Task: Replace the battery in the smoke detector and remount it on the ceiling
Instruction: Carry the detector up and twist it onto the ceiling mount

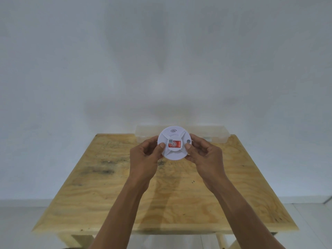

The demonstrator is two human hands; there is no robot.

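A round white smoke detector (173, 152) is held up over the far half of a wooden table (107, 191), its face turned toward me. A red and white sticker sits at its middle, a wave symbol near the top and a small round button on the right. My left hand (146, 159) grips its left edge with the thumb on the face. My right hand (203, 156) grips the right edge, thumb just below the button. No battery shows.
A clear plastic box (212, 136) lies along the table's far edge against the white wall, partly hidden behind the detector. The tabletop is stained plywood with dark marks at the left. Pale floor shows on both sides of the table.
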